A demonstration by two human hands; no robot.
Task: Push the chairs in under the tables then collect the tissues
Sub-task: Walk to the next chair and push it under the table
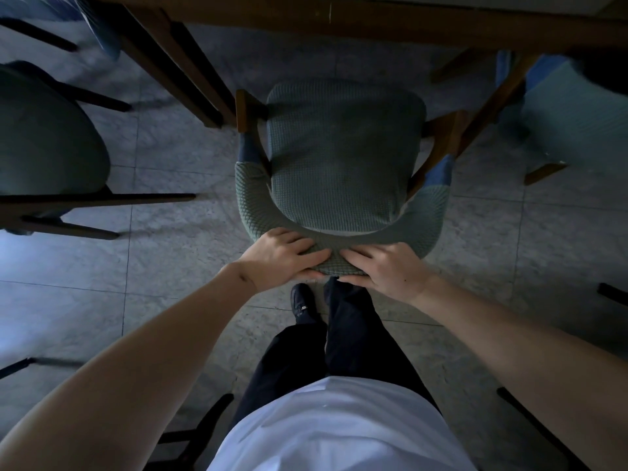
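At near edge of wooden table (339, 25), green chair (343, 158) backrest gripped by left hand (282, 254) and right hand (384, 268), thumbs tucked beneath.

Head-worn view, steeply downward, close

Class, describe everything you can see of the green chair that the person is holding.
The chair has a curved backrest and a seat in green knitted-looking covers, with brown wooden arms and legs. It stands upright on the tiled floor, facing the wooden table, most of its seat outside the edge. The left hand and right hand grip its backrest top.
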